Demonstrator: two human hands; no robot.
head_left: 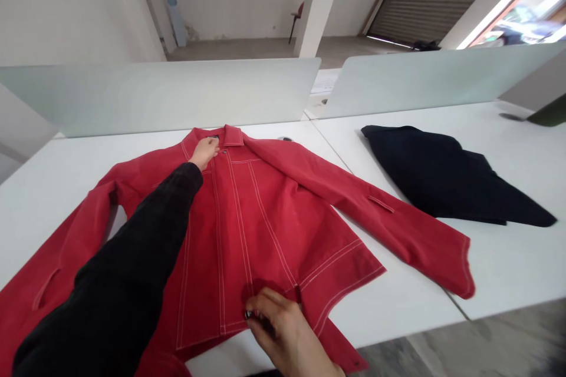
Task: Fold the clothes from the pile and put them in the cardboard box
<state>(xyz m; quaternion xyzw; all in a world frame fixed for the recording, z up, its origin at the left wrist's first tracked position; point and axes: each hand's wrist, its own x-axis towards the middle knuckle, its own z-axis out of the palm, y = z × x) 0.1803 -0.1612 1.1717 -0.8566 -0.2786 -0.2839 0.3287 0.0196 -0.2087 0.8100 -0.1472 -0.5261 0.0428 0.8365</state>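
A red jacket [274, 206] with white stitching lies spread on the white table, front side up, its collar toward the far side and its sleeves stretched out to both sides. My left hand [206, 152], in a black sleeve, reaches across the jacket and is closed on its front edge just below the collar. Near the front hem, my right hand [283, 324] pinches the lower corner of the front panel beside a small dark metal button [248, 314]. Part of the left side of the jacket is hidden under my left arm.
Folded black cloth [433, 177] lies to the right on the white table [398, 300]. Frosted glass dividers [190, 97] run along the table's back edge. A dark green object [550, 112] is at the far right. Beyond stand a pillar [309, 23] and a water dispenser [174, 15].
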